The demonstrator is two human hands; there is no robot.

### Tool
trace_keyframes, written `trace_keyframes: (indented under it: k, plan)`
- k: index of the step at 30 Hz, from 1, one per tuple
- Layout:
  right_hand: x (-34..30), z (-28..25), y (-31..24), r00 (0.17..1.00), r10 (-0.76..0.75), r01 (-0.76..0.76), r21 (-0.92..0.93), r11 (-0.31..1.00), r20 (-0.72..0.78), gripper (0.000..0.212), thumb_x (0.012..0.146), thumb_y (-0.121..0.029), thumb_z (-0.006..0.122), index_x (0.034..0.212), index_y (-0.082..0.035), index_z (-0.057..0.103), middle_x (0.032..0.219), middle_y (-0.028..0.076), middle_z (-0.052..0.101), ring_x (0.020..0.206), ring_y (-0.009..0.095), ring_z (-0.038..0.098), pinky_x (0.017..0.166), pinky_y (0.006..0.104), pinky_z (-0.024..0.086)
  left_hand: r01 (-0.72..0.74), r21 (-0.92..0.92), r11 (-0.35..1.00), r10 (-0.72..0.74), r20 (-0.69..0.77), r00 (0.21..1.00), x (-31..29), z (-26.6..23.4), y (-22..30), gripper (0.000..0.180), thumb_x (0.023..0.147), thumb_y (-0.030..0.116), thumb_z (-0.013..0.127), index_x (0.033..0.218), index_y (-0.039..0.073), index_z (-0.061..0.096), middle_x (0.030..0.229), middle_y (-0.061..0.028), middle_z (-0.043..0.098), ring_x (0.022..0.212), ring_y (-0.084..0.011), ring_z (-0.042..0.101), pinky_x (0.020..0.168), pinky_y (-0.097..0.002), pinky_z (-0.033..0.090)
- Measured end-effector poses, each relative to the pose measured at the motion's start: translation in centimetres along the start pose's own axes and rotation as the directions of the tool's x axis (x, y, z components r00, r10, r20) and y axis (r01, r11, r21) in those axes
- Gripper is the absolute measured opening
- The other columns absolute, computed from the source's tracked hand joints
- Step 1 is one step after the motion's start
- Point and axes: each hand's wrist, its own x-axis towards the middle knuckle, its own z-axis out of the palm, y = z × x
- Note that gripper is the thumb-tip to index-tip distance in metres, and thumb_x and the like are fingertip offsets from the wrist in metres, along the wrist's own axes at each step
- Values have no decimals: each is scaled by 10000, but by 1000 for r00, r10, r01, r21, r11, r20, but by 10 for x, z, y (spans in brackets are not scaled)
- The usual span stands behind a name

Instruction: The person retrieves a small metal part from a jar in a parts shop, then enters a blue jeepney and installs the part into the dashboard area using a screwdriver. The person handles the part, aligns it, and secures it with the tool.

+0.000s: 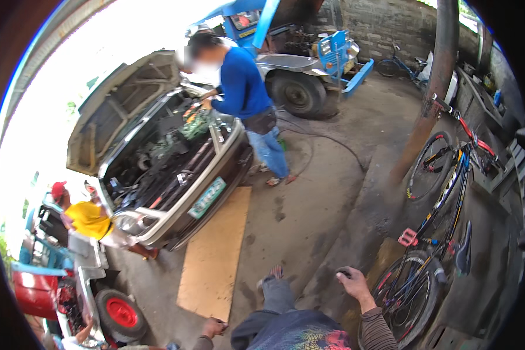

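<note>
My left hand [214, 328] hangs low at my left side, over the near end of a tan plywood board [213, 256] on the floor. Its fingers look curled; whatever they may hold is too small to tell. At my right, in front of the bicycle, my right hand [354, 284] is raised with bent fingers closed. Something dark shows at its fingertips, and I cannot make out whether it is a small thing or grime. Ahead on the left stands a car [175, 181] with its hood [125, 108] raised and its engine bay exposed.
A person in a blue shirt [239, 79] leans over the engine bay; another in yellow [89, 220] stands beyond it. A blue vehicle [332, 55], a hose [338, 140], a post [429, 111] and a bicycle [443, 204] stand or lie around. A red-rimmed wheel [121, 313] is lower left.
</note>
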Motion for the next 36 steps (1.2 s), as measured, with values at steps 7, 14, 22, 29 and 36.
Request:
trace_keyframes:
  k: [7,14,22,29,36]
  plan:
    - [287,-18,136,959,185,-157,138,978,-215,154,941,-126,666,964,23,702,762,20,642,682,117,614,617,300,504,-198,-54,979,190,-128,973,301,-36,370,316,921,286,715,954,-24,768,782,-153,730,636,-228,703,652,-372,581]
    - [375,-38,202,763,644,-646,-120,754,-58,107,887,-109,710,951,-23,707,830,68,706,727,212,653,678,353,510,-816,290,500,754,318,575,305,57,906,368,940,335,665,1026,-20,707,938,-225,711,904,-394,678,800,-457,516]
    - [782,-174,76,786,591,-617,-151,773,-182,209,909,-138,702,1046,18,728,940,136,750,850,246,695,758,398,529,-869,176,462,846,208,492,391,116,1203,328,954,303,653,1026,-16,686,908,-200,710,806,-364,663,747,-421,516]
    - [1265,-305,-316,884,-389,296,-332,895,-259,223,954,-178,686,1081,-1,735,964,109,756,855,166,688,766,335,550,-725,-24,688,718,-121,685,450,48,1293,222,960,186,657,967,-28,715,815,-106,721,765,-158,677,726,-330,544]
    - [1459,-253,-492,861,-508,495,-253,832,16,235,947,-148,706,1113,18,724,991,99,753,917,170,687,839,324,539,-651,-266,710,521,-424,741,574,19,1451,144,958,92,659,966,-37,720,770,-76,707,677,-129,659,647,-296,534]
